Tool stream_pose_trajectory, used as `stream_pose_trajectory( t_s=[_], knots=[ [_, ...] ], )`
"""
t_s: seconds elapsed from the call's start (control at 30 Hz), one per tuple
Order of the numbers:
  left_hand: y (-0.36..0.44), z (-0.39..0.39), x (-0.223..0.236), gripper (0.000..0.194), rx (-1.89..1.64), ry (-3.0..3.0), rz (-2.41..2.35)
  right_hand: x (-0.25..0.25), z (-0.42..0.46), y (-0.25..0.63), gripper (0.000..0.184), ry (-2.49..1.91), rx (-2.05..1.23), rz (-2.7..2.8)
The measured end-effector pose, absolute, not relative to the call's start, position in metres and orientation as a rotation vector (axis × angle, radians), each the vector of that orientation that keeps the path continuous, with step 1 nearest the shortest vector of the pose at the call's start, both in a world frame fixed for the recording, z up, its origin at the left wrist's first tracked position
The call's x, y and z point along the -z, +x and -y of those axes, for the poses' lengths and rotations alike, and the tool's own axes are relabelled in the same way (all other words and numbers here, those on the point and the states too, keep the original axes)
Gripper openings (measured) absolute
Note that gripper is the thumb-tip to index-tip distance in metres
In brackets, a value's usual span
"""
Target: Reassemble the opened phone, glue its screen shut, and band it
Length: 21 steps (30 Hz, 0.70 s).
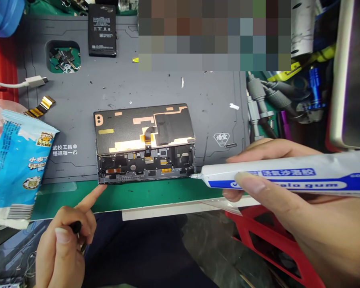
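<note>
An opened phone [145, 144] lies on the grey work mat [198, 116], its inner boards and flex cables showing along the near edge. My right hand [303, 208] is closed round a white and blue glue tube [288, 174], whose thin nozzle touches the phone's near right corner. My left hand [66, 240] is curled, its index finger stretched out to touch the phone's near left corner. A small black object is tucked in its other fingers.
A black battery [102, 31] lies at the mat's far edge beside a recess with small parts [64, 59]. A blue snack packet [15, 164] sits at left, a white cable plug [33, 82] behind it. Tools [267, 104] crowd the right; a red crate [270, 240] stands below.
</note>
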<state>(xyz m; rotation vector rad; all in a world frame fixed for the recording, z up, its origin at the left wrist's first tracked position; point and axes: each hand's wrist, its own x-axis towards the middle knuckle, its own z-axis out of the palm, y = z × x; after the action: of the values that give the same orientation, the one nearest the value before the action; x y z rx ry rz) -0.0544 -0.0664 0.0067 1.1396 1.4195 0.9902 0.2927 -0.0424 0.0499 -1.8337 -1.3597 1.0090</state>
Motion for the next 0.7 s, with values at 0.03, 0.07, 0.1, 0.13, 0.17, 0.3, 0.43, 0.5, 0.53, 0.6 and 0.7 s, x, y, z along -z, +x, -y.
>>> stream_pose_trajectory(
  t_s=[0.03,0.07,0.1,0.13,0.17,0.3,0.43,0.5,0.53,0.6,0.7],
  knots=[
    [-0.0547,0.0666,-0.0067,0.043,-0.979,1.161,-1.378,-0.0502,0.0422,0.2930,0.020,-1.834,-1.014,1.355],
    [-0.0551,0.0667,-0.0067,0.042,-0.967,1.178,-1.347,-0.0504,0.0421,0.2932,0.020,-1.834,-1.016,1.351],
    [-0.0555,0.0668,-0.0068,0.041,-0.955,1.186,-1.330,-0.0505,0.0420,0.2934,0.020,-1.837,-1.019,1.347],
    [-0.0560,0.0668,-0.0070,0.041,-0.948,1.183,-1.335,-0.0505,0.0420,0.2936,0.020,-1.843,-1.017,1.345],
    [-0.0562,0.0666,-0.0072,0.041,-0.939,1.176,-1.347,-0.0505,0.0421,0.2939,0.020,-1.850,-1.015,1.343],
    [-0.0552,0.0649,-0.0081,0.045,-0.941,1.193,-1.363,-0.0516,0.0425,0.2947,0.020,-1.861,-1.008,1.326],
    [-0.0550,0.0650,-0.0076,0.048,-0.945,1.199,-1.388,-0.0542,0.0424,0.2954,0.022,-1.878,-1.003,1.312],
    [-0.0551,0.0652,-0.0076,0.049,-0.928,1.183,-1.416,-0.0551,0.0418,0.2966,0.023,-1.885,-0.997,1.328],
    [-0.0546,0.0649,-0.0078,0.050,-0.930,1.175,-1.425,-0.0555,0.0412,0.2975,0.022,-1.885,-0.995,1.341],
    [-0.0526,0.0632,-0.0087,0.050,-0.944,1.165,-1.437,-0.0563,0.0397,0.2994,0.022,-1.881,-0.985,1.381],
    [-0.0480,0.0595,-0.0104,0.051,-0.960,1.147,-1.453,-0.0585,0.0363,0.3020,0.019,-1.876,-0.962,1.452]
  ],
)
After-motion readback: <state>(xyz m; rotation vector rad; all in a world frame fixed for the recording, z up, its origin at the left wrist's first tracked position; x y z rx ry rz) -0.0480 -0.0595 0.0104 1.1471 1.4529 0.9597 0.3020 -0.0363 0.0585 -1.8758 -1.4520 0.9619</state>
